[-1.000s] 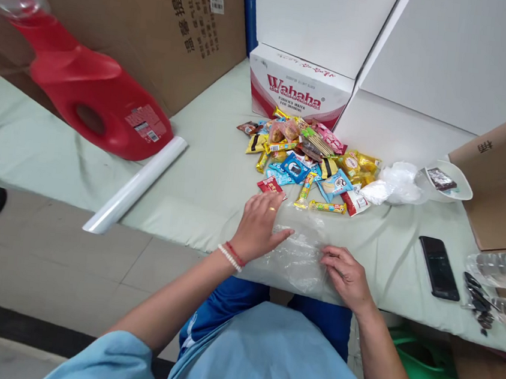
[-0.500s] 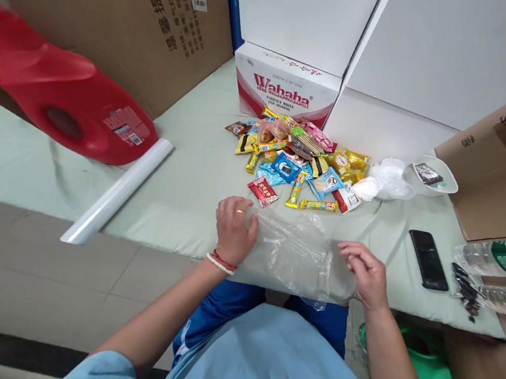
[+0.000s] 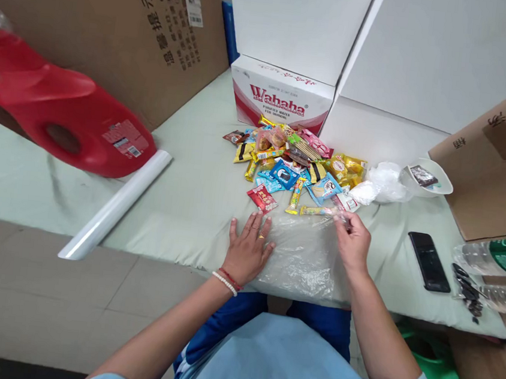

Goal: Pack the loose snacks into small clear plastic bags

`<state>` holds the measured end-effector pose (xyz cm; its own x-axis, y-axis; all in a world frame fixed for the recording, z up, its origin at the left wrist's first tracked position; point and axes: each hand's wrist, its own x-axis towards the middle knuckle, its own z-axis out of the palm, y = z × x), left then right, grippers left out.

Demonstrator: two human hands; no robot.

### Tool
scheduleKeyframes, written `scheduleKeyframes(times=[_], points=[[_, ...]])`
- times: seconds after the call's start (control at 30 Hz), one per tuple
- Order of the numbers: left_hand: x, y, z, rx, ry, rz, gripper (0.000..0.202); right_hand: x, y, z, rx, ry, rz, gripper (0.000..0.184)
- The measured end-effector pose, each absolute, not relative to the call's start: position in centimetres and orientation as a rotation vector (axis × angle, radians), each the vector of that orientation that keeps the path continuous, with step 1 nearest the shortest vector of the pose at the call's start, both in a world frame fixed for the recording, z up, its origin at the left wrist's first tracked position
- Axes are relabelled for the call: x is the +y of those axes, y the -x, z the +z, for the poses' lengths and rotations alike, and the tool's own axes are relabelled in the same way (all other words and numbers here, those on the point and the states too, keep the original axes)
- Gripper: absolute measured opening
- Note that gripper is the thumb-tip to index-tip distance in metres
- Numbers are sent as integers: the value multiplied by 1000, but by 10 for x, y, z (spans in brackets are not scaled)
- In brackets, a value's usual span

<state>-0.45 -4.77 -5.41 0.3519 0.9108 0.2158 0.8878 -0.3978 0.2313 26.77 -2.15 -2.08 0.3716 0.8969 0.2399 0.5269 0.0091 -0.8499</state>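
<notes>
A clear plastic bag [image 3: 304, 255] lies flattened at the table's front edge, between my hands. My left hand [image 3: 248, 248] rests palm down at its left side, fingers spread. At the far right corner, my right hand [image 3: 352, 239] pinches the bag's edge between thumb and fingers. Just beyond is a heap of wrapped snacks [image 3: 289, 163]. In front of that heap lie a red packet [image 3: 262, 197], an upright-pointing yellow stick snack [image 3: 295, 195] and another yellow stick snack [image 3: 316, 210], whose right end is partly covered by the bag.
A roll of plastic film [image 3: 115, 205] and a red jug [image 3: 75, 116] are at left. Behind the snacks stands a Wahaha carton [image 3: 280, 99]. To the right are a white bowl [image 3: 430, 179], a phone [image 3: 429, 261], keys [image 3: 466, 287] and water bottles [image 3: 494, 258].
My left hand has flattened onto the bag's left side. My right hand has moved up and inward, taking the bag's far right corner; the bag is now spread smoother.
</notes>
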Motion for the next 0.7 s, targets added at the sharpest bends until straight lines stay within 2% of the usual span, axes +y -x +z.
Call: scheduleKeyframes(times=[0.1, 0.17, 0.23, 0.3, 0.37, 0.47, 0.63, 0.7], points=[[-46, 4, -52, 1718, -2451, 428, 60, -26, -296, -24, -1245, 1778, 386, 37], [-46, 3, -50, 1746, -2418, 449, 60, -33, -307, -21, -1277, 1819, 213, 35], [-48, 2, -45, 1802, -2405, 555, 60, -45, -302, -12, -1357, 1783, 49, 25], [-50, -1, -39, 1829, -2443, 730, 55, -59, -283, -3, -1526, 1687, 37, 16], [-48, -2, -34, 1688, -2567, 853, 49, -71, -255, 0, -1782, 1560, 168, 18], [-38, 1, -34, 1378, -2704, 737, 47, -84, -223, -11, -2170, 1363, 450, 23], [-23, 26, -48, 1451, -2572, 431, 50, -72, -233, -12, -2317, 1232, 824, 20], [-22, 35, -52, 1442, -2569, 407, 51, -43, -253, 1, -2328, 1232, 811, 19]])
